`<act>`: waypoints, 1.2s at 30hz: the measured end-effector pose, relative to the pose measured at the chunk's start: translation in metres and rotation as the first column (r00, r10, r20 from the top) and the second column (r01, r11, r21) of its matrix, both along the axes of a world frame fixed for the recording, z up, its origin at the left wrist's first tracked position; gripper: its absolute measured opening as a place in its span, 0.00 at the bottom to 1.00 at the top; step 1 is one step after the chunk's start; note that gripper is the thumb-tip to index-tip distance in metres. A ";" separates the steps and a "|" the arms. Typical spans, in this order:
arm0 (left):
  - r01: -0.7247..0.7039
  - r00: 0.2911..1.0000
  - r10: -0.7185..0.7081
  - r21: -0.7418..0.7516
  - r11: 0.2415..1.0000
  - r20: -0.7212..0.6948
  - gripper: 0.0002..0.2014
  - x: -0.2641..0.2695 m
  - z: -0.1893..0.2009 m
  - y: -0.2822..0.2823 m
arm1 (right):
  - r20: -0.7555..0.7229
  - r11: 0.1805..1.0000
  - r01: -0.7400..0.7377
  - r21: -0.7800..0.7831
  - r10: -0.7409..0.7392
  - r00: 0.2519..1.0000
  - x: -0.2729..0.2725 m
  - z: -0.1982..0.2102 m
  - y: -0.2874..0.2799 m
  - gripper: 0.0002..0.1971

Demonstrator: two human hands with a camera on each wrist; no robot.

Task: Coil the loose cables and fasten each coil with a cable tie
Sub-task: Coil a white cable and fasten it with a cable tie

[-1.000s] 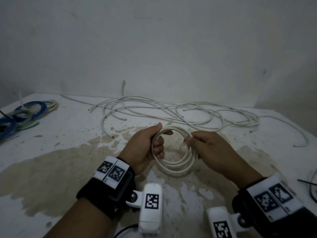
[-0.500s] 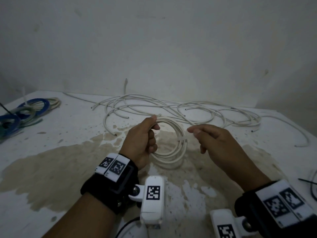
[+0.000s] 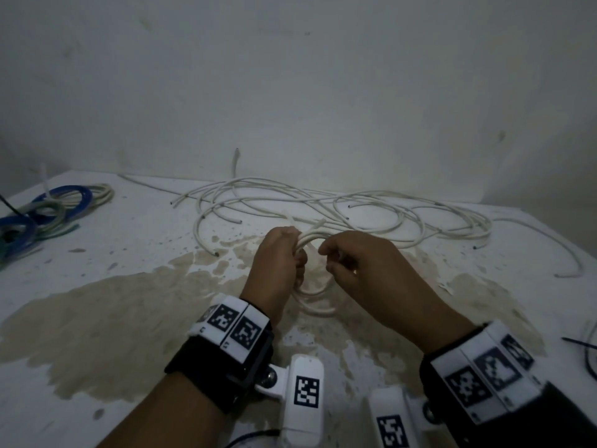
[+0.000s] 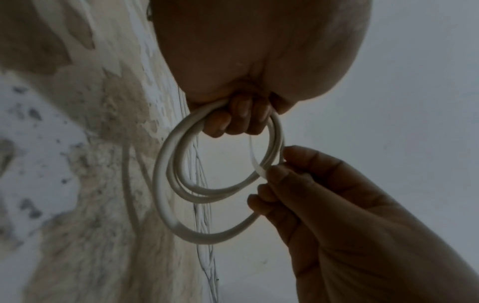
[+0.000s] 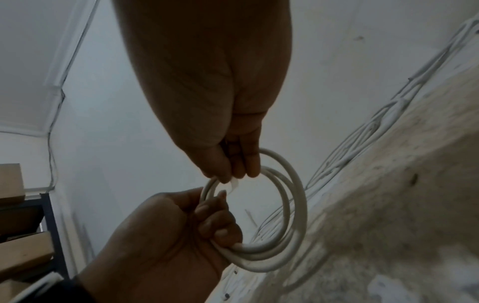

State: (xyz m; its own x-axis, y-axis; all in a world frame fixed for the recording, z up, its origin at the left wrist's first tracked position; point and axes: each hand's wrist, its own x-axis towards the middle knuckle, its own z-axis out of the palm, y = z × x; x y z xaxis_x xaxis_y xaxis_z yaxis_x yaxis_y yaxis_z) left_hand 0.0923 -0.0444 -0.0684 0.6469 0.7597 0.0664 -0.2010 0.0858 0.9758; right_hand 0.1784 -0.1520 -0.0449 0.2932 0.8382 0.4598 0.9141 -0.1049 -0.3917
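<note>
Two hands are up, the left hand and right hand, sharing one white coil of about three loops and one thin white tie, with several finished coils far left.

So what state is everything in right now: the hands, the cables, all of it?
White coil: wound in several loops, held off the table, not yet fastened.
Left hand: fingers curled round the coil, gripping it.
Right hand: pinching a thin white cable tie at the coil.
Loose white cables: uncoiled, sprawled on the table.
Blue and green coils: already coiled, lying at the table's far left.
</note>
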 end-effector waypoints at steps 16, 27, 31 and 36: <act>-0.067 0.995 0.074 -0.113 0.991 0.061 0.09 0.002 -0.005 0.016 | -0.786 0.950 0.072 0.303 0.207 0.583 0.006 0.026 -0.020 0.08; -0.126 0.989 0.128 -0.042 0.991 0.072 0.12 -0.002 -0.007 0.021 | -0.626 0.977 0.192 0.090 -0.094 0.774 0.009 0.022 -0.021 0.18; -0.117 0.992 0.127 0.304 0.946 -0.013 0.11 -0.006 -0.004 0.020 | -0.348 0.971 0.203 0.124 -0.149 0.925 0.007 0.025 -0.014 0.07; 0.037 0.997 -0.061 0.414 0.910 0.046 0.09 -0.012 0.002 0.012 | -0.178 0.967 0.033 -0.252 -0.080 0.981 -0.002 0.030 -0.003 0.17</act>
State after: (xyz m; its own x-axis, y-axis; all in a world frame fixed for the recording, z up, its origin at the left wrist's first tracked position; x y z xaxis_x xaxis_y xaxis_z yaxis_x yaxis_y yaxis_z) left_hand 0.0799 -0.0325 -0.0660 0.6685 0.6240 0.4046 -0.2627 -0.3108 0.9134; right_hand 0.1762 -0.1553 -0.0148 0.4033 0.8985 0.1736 0.8179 -0.2688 -0.5086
